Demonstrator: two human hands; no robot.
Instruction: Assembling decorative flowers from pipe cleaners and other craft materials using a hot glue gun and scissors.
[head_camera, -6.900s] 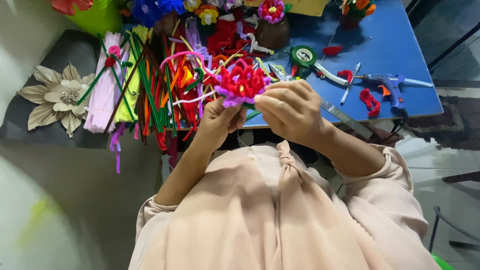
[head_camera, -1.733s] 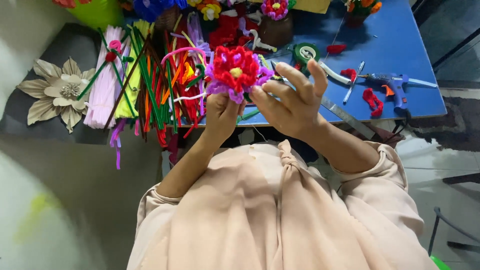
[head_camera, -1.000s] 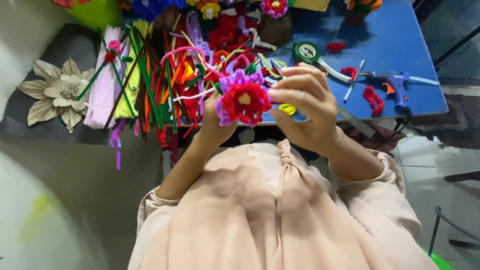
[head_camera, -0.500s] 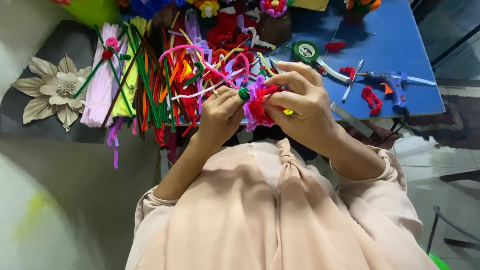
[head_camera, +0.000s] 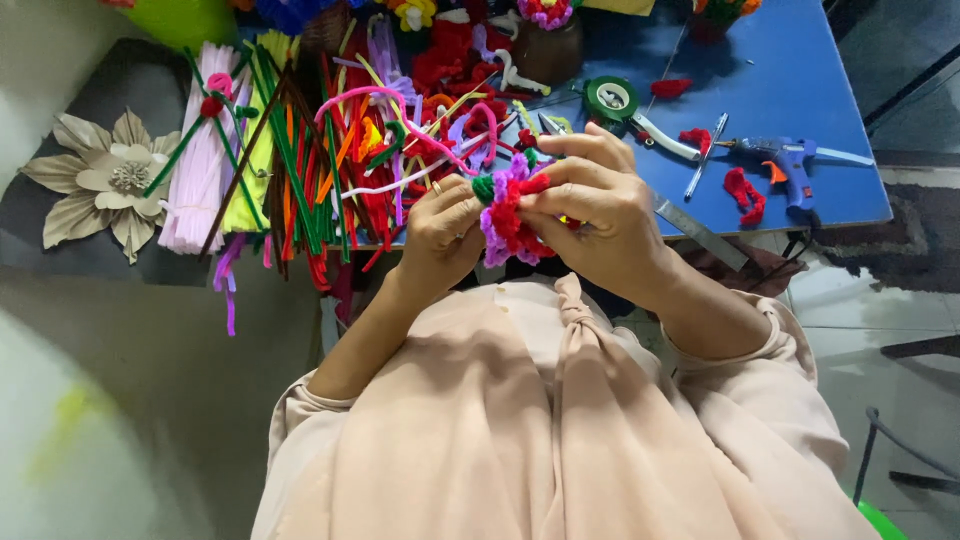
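**Both hands closing on a pipe-cleaner flower**

The person is holding a small red and purple pipe-cleaner flower (head_camera: 508, 215) just in front of the chest, above the near edge of the blue tabletop (head_camera: 800, 80). The left hand (head_camera: 445, 230) is pinching it from the left, fingers curled tightly about its green base, so its grip is narrow and full. The right hand (head_camera: 600, 205) is cupping the bloom from the right, thumb and fingers pressing into the fuzzy petals; its grip is likewise closed on the flower.

By its look the flower is very light and soft on the outside, with bendable wire inside, so it is likely to deform under a hard squeeze yet keep whatever shape it is given. It is probably not slippery. The firmest place to take hold seems to be the wound green base, leaving the petals free.

Both wrists are bending inward, forearms converging from the elbows, knuckles facing the camera. Beyond the hands, a heap of coloured pipe cleaners (head_camera: 300, 150) is lying on the tabletop, with a blue glue gun (head_camera: 790, 157) and a roll of green tape (head_camera: 610, 98) further right.
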